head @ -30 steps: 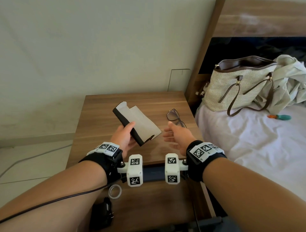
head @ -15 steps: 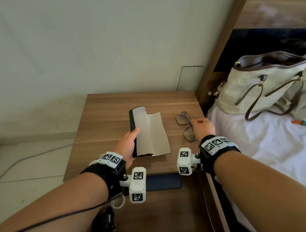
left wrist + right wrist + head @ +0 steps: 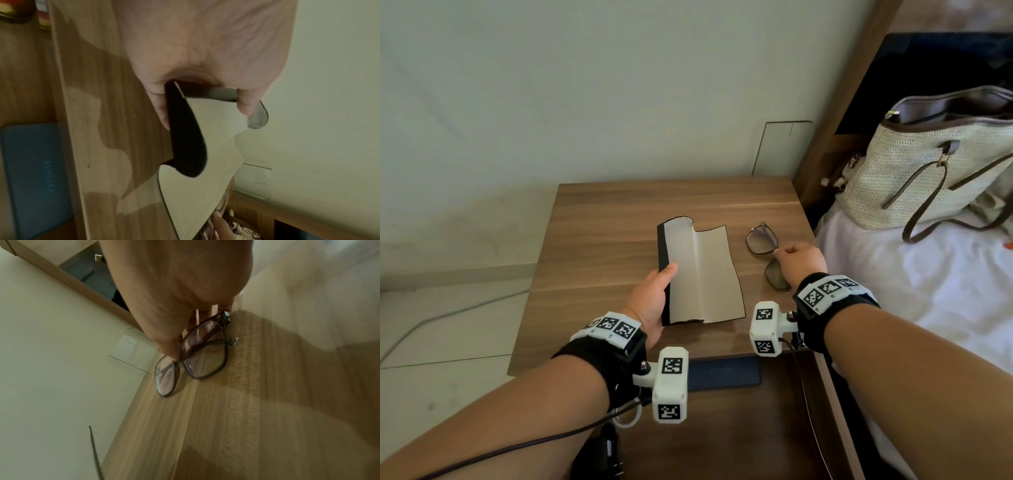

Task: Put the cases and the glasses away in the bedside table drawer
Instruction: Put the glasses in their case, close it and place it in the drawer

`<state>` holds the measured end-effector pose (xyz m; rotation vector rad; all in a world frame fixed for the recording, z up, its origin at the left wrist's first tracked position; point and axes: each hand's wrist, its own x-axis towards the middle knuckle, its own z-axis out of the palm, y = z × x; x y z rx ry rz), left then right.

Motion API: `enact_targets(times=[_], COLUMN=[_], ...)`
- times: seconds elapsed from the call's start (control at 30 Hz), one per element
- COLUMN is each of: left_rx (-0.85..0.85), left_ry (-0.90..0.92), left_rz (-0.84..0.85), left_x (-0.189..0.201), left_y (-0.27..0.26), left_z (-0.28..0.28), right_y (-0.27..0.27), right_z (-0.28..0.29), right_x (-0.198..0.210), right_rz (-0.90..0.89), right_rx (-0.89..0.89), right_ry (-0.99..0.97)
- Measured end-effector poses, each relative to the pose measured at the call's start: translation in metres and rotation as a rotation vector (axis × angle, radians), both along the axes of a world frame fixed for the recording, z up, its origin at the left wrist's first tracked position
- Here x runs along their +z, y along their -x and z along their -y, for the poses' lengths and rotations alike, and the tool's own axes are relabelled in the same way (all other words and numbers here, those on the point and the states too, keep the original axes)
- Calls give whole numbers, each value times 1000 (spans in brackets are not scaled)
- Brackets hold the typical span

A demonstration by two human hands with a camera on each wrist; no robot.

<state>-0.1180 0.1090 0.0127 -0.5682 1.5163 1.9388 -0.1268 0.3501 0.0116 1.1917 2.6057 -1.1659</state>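
Note:
My left hand [image 3: 654, 298] grips an unfolded glasses case [image 3: 698, 274], black outside with a pale lining, above the middle of the bedside table top [image 3: 602, 219]. In the left wrist view the thumb and fingers clamp the case [image 3: 205, 146] along its black edge. Dark-framed glasses [image 3: 763, 240] lie folded on the table near its right edge. My right hand [image 3: 791, 260] pinches the glasses at the bridge; the right wrist view shows the fingers on the glasses [image 3: 203, 356]. A dark blue case [image 3: 722, 375] lies in the open drawer [image 3: 750, 438] below the table front.
A woven handbag [image 3: 928, 171] and white bedding [image 3: 928, 291] lie on the bed at the right. A headboard post [image 3: 839, 102] stands beside the table. A white ring [image 3: 628, 419] and a black object [image 3: 602, 455] sit in the drawer's left part.
My right hand has reached right and closed its fingers on the glasses. My left hand has turned the case flatter and more square to the table.

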Motion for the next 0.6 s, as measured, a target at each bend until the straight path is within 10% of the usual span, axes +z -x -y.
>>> enact_targets(times=[0.6], left_rx=[99], left_ry=[-56], left_rz=[-41], left_x=[35], left_y=[-45], left_z=[-4], right_y=[-41], right_z=[53], right_x=[76], right_rz=[-399], right_rx=[81], right_ry=[321])
